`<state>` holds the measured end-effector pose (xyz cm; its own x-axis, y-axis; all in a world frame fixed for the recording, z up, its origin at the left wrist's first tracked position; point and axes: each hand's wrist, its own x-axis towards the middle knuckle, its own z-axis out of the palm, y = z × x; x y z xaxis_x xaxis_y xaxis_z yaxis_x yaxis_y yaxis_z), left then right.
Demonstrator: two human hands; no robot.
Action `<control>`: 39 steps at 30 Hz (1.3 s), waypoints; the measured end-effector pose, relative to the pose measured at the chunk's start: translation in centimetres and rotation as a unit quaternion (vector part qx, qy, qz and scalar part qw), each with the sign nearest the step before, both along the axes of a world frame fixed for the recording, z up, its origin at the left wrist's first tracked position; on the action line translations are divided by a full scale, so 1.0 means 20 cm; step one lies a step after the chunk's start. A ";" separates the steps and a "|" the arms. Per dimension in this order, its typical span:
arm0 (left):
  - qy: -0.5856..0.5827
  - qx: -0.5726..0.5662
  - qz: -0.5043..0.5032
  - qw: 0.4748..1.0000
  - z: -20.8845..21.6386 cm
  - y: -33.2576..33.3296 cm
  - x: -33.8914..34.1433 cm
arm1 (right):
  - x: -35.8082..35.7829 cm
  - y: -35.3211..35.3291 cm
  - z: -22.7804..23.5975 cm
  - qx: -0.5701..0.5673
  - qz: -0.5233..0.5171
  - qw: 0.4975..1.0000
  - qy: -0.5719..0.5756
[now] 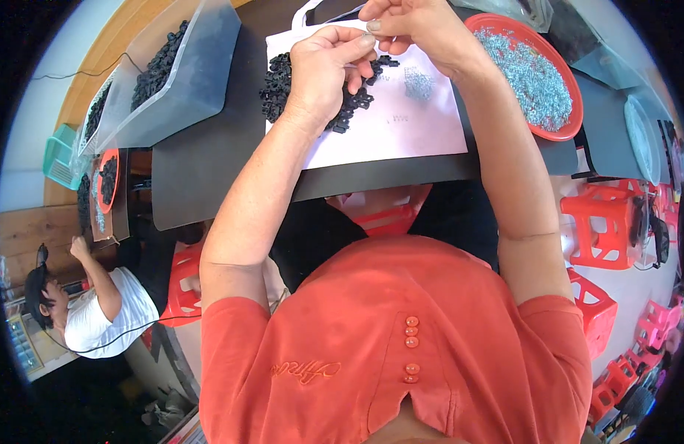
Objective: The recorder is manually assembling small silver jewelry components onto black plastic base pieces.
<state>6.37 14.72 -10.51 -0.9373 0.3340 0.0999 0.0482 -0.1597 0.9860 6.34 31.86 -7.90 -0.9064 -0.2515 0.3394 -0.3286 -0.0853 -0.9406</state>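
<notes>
My left hand (327,70) and my right hand (416,28) meet at the top of the view, fingertips pinched close together. Whatever sits between the fingers is too small to make out. Beneath them a white cloth bag (423,137) lies flat on the dark table. A heap of black plastic parts (349,118) covers its left side, partly hidden by my left hand. To the right on the bag is a small pile of shiny metal pieces (418,83). Beyond my right forearm stands a red round basket (576,118) filled with many more small metal pieces (530,81).
A clear plastic bin (201,81) with black parts stands at the left on the dark table (197,177). At far left, another person (112,311) in a white shirt works near an orange tray (109,181). Red stools (597,226) stand at the right.
</notes>
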 end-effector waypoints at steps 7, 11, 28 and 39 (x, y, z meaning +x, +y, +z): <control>0.011 -0.014 0.006 1.000 0.01 -0.03 0.00 | 0.03 -0.05 0.06 0.030 -0.062 0.996 -0.048; 0.006 0.007 0.017 1.000 0.02 -0.03 0.00 | 0.03 -0.06 0.06 0.039 -0.078 0.996 -0.017; -0.050 0.098 -0.075 0.991 0.01 -0.08 -0.04 | 0.02 -0.08 0.03 -0.057 -0.050 0.996 -0.038; -0.092 0.132 -0.121 0.980 0.00 -0.09 -0.06 | 0.00 -0.07 0.00 -0.014 -0.056 0.998 0.007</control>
<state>5.08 12.90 -10.60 -0.8445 0.5332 0.0494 -0.1965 -0.3945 0.8976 6.35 30.52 -7.88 -0.9232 -0.1389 0.3583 -0.3513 -0.0730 -0.9334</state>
